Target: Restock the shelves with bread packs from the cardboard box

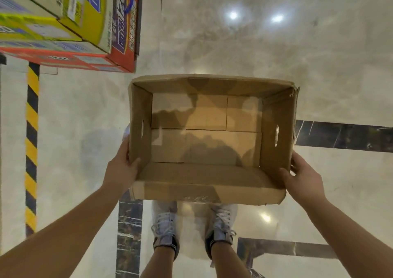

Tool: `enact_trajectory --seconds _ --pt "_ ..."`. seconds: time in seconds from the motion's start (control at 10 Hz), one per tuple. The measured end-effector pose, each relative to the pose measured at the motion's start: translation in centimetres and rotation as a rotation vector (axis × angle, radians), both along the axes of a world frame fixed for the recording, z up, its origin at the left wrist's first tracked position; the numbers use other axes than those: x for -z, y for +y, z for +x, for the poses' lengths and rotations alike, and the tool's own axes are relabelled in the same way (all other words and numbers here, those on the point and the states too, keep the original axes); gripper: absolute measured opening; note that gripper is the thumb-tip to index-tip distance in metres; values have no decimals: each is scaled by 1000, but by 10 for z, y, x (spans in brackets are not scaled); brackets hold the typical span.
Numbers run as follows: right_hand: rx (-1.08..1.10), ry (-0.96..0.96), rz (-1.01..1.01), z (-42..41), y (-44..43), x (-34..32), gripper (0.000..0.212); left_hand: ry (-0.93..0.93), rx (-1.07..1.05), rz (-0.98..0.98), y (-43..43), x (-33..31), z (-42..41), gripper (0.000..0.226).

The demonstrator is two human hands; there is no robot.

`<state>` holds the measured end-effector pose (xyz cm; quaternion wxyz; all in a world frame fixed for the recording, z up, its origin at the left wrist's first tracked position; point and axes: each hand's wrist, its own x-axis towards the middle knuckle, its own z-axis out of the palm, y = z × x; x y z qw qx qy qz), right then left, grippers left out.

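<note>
An open brown cardboard box (208,184) hangs in front of me above the floor, seen from straight above. Nothing lies inside it; only its bare bottom flaps show. My left hand (122,167) grips the box's left wall near the front corner, thumb hooked over the rim. My right hand (302,177) grips the right wall near the front corner, thumb inside. No bread packs and no shelves appear in view.
Stacked printed cartons (70,22) in yellow, green and red stand at the upper left. A yellow-and-black hazard stripe (32,141) runs down the left. Below is glossy pale marble floor (276,50) with dark inlay strips. My two feet in white sneakers (168,228) stand under the box.
</note>
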<state>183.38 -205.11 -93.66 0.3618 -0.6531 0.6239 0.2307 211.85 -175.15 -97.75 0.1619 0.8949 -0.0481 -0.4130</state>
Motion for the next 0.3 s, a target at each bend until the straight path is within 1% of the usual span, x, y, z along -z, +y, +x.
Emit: enact_trajectory --seconds 0.2,0.3 --pt "-41 94 109 12 -5 -11 51 68 57 111 -15 -15 11 74" --pt "-49 -6 69 24 -5 -36 49 25 116 174 -26 -53 21 56"
